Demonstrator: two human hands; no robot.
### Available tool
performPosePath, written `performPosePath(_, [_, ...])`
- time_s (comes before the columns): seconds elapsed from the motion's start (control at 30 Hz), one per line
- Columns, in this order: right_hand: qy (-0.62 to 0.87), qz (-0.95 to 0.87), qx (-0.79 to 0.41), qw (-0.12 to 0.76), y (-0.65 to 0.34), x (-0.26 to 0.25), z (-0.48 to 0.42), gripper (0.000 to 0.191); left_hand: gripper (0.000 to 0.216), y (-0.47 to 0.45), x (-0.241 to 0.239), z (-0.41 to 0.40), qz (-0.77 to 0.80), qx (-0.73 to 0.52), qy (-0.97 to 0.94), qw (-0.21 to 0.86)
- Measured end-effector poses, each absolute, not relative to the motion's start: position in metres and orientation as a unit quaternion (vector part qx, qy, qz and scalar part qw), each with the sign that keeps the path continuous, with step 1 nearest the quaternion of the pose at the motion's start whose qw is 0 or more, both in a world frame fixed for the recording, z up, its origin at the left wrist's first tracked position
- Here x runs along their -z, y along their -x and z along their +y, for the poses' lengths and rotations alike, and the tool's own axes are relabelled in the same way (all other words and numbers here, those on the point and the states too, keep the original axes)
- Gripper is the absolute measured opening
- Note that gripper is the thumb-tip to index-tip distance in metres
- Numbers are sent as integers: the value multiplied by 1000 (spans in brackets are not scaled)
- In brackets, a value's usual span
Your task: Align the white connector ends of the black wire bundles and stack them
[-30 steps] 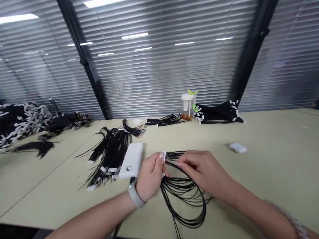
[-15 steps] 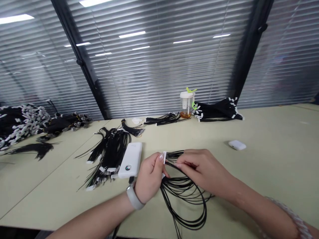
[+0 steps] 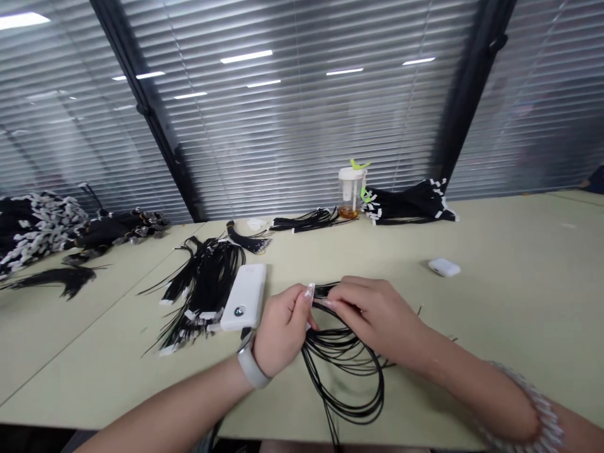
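Near the front middle of the table, my left hand (image 3: 286,324) pinches a white connector (image 3: 310,293) between thumb and fingers. Black wires run from this connector toward the right. My right hand (image 3: 370,309) is closed on those wires, with its thumb and index fingertips close to the connector. Below both hands the black wires (image 3: 352,412) hang in wide loops over the table. A second white piece shows by my left fingers, partly hidden. How many wires lie inside the right hand's grip is hidden.
A white power bank (image 3: 245,296) lies left of my hands, beside bundles of black wires (image 3: 212,277). Farther back are a lidded cup (image 3: 349,195) and a wire bundle (image 3: 410,201). A white earbud case (image 3: 444,267) is at right. More cable piles (image 3: 47,226) lie at far left.
My right hand has slid slightly left along the wires, nearer to the connector. My left hand keeps its pinch. The whole view has shifted a little.
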State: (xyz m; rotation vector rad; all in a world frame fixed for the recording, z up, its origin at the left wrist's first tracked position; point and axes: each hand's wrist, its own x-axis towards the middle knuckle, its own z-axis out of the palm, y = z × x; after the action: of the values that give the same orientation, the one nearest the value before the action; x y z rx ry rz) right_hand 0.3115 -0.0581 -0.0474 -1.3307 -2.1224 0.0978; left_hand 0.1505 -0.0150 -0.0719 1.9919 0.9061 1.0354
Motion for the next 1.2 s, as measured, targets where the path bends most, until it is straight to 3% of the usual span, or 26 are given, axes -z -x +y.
performPosePath(0.23, [572,-776,-28,265,-332,39,-54,9,39,-150,65,-5,408,-443,-724,337])
performPosePath(0.4, [668,-685,195,216,-331,38,-69,24,44,-147,67,11,434,-509,-680,300])
performPosePath(0.47, [668,-689,221,177,-325,37,-77,33,43,-146,67,13,439,-521,-671,294])
performPosePath(0.57, [634,-749,128,146,-316,34,-86,43,44,-146,66,11,443,-535,-662,281])
performPosePath(0.8, [566,-798,52,200,-296,40,-86,21,46,-148,62,3,439,-534,-667,279])
performPosePath(1.03, [577,-773,-98,244,-291,51,-75,14,44,-151,61,-3,432,-539,-671,269])
performPosePath(1.2, [550,-797,-115,222,-292,53,-73,22,44,-151,60,-4,428,-534,-685,250])
